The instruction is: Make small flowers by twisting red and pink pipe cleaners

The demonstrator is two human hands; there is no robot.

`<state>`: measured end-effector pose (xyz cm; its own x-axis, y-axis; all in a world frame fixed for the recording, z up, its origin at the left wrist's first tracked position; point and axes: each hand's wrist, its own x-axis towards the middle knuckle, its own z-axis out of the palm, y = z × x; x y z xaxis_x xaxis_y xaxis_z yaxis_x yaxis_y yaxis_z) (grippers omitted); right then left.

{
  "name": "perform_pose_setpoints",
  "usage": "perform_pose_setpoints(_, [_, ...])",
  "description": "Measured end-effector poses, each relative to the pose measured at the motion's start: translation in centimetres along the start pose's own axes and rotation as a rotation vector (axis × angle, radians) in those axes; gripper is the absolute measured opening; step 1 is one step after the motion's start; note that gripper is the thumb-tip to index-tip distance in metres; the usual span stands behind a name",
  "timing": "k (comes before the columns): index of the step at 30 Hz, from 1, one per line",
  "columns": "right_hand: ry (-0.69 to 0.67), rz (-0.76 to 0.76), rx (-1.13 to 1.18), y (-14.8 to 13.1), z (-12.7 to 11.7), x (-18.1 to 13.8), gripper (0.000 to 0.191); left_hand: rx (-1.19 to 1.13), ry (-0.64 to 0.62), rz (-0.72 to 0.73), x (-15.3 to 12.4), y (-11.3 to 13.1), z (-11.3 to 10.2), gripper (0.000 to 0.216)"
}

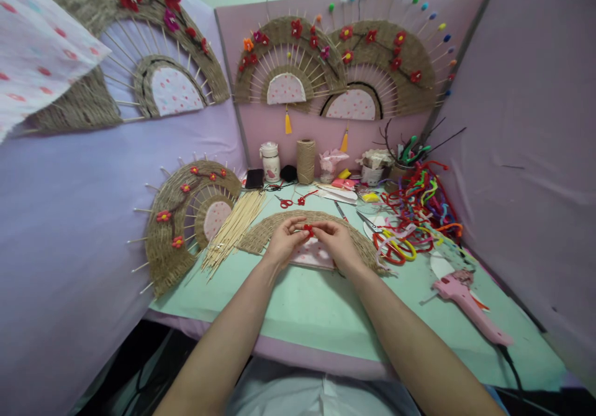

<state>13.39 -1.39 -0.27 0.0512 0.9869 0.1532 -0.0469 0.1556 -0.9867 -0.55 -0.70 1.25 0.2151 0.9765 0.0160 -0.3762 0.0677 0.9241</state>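
Note:
My left hand (283, 242) and my right hand (336, 242) meet over a half-round woven twine fan (261, 236) lying flat on the green table (321, 310). Together their fingertips pinch a small red pipe-cleaner flower (308, 229). A pink dotted fabric piece (311, 253) at the fan's centre shows between the wrists.
A bundle of bamboo skewers (233, 226) lies left of the fan. A finished fan (186, 217) leans at the left wall. Scissors (388, 245) and a heap of pipe cleaners (421, 208) sit at right, a pink glue gun (465, 301) nearer. A twine spool (305, 161) stands behind.

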Motion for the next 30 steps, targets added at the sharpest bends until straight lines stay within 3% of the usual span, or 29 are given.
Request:
perform_pose_setpoints(4, [-0.007,0.036,-0.048,-0.1,-0.1,0.0,0.024,0.067,0.038,0.046,0.1,-0.2,0.0,0.044])
perform_pose_setpoints(11, [0.036,-0.059,-0.268,0.4,0.0,0.3,0.017,0.294,0.121,0.114,0.6,-1.1,-0.1,0.037])
perform_pose_setpoints(21, [0.041,0.073,-0.149,1.0,0.2,0.5,0.019,0.649,0.241,0.425,0.2,-1.9,0.8,0.021])
perform_pose_setpoints(30, [0.133,0.205,0.049,-0.1,1.4,0.0,0.021,0.471,0.302,0.382,0.1,-1.9,1.4,0.018])
